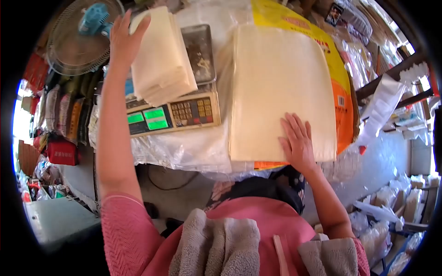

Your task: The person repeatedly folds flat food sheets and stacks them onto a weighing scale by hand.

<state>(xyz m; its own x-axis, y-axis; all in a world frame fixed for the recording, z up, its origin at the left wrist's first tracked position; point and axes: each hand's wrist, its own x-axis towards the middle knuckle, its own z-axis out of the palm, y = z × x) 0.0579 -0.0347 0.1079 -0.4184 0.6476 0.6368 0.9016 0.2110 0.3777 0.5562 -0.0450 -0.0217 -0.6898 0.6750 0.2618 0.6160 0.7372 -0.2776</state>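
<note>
My left hand [125, 39] reaches to the far left, fingers stretched out and apart, against the left edge of a folded stack of thin cream sheets [161, 55]. That stack lies on a digital weighing scale [193, 112] with two lit green displays and a keypad; its digits are too blurred to read. Palm down, my right hand [298, 142] rests with spread fingers on the near right part of a wide flat stack of cream sheets [281, 83]. What the sheets are made of, I cannot tell.
A metal tray [201, 48] sits behind the scale. Under the flat stack lies a yellow and orange printed sack [341, 83]. Clear plastic [170, 154] covers the table's near edge. At the back left stands a fan [83, 41]. Plastic-wrapped goods [384, 198] fill the right side.
</note>
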